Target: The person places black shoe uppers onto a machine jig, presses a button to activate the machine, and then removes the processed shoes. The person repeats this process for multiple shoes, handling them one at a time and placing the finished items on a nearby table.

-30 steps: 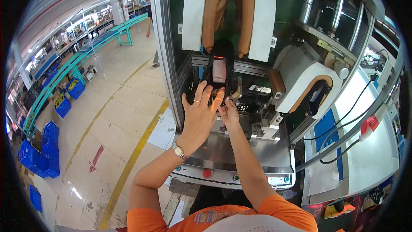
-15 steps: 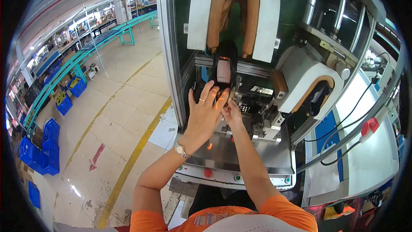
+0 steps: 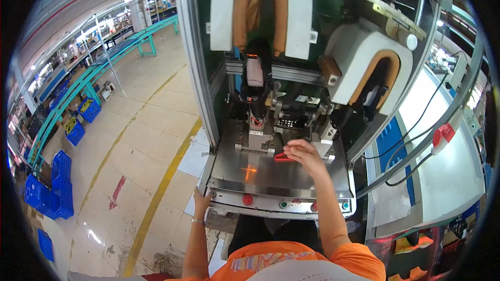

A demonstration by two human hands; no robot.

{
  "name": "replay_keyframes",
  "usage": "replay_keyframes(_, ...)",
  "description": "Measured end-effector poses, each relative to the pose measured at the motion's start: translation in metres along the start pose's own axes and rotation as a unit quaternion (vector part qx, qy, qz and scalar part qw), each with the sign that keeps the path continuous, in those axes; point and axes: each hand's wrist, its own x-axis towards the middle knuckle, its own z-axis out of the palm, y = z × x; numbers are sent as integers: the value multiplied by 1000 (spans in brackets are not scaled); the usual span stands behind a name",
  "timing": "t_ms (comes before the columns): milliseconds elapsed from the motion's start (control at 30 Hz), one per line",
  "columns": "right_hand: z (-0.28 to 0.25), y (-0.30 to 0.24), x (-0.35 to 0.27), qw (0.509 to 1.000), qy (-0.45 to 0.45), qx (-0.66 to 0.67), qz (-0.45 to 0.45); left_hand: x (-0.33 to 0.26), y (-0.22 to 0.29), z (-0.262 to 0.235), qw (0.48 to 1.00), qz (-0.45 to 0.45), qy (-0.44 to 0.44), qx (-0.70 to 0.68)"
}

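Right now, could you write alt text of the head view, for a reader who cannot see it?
A person's left hand is at the left end of a button panel, and the right hand is close to a red part over a metal table. Beyond them, a dark shoe-shaped piece sits near a white block with brown padding.

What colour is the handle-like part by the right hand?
The handle-like part is red, clearest in head view.
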Motion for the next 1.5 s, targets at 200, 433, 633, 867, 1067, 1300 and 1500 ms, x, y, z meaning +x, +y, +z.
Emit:
replay_keyframes(200, -28, -38, -78, 994, 56, -29, -90, -2, -30, 9, 986, -24, -13, -165)
replay_keyframes(433, -57, -96, -130, 835, 367, -122, -392, -4, -19, 3, 982, -61, -27, -176)
replay_keyframes(633, -72, -116, -152, 773, 408, -181, -450, -55, 88, -7, 976, 120, 171, -67)
replay_keyframes(867, -62, -153, -143, 736, 318, -344, -489, -56, 163, 10, 936, 277, 63, -206)
replay_keyframes(1067, -58, -195, -126, 590, 265, -574, -503, -113, 280, 30, 886, 372, -101, -259)
replay_keyframes(1300, -43, -166, -165, 546, 271, -535, -585, -179, 325, 38, 809, 477, -241, -245)
replay_keyframes(1500, -4, -158, -225, 518, 243, -592, -568, -247, 350, 70, 764, 474, -377, -223)
